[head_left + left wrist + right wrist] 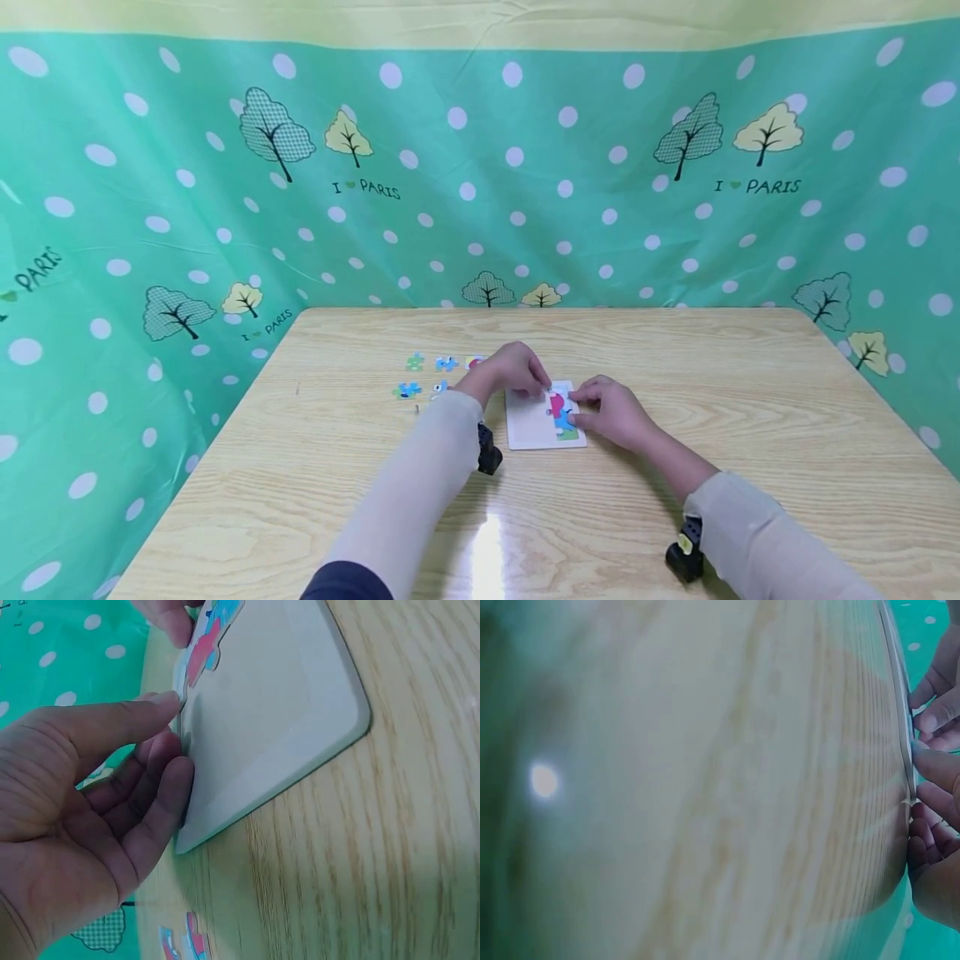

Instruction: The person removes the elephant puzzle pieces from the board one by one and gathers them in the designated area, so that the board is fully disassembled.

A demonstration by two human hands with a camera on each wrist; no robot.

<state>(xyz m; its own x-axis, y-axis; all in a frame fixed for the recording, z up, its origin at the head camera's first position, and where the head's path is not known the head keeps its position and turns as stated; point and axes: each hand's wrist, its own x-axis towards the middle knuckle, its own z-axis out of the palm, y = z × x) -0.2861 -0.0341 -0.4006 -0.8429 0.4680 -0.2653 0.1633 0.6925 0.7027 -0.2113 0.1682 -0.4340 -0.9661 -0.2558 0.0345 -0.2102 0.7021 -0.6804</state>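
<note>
A square white puzzle board (528, 432) lies flat on the table. Along its right side sit joined puzzle pieces (562, 419) in pink, blue and green. At the board's far edge, my left hand (82, 776) brings thumb and forefinger together beside the pink piece (201, 656); they seem to pinch a puzzle piece, mostly hidden by the fingertips. From the right, my right hand (615, 412) holds the board's side, its thumb and forefinger spread along the edge by the pieces. In the right wrist view, both hands meet at the board's thin edge.
Loose puzzle pieces lie left of the board, among them a green one (415, 362) and blue ones (408, 390); my left forearm (420, 483) covers part of that area. Behind the wooden table (300, 467) hangs a green dotted cloth (420, 167).
</note>
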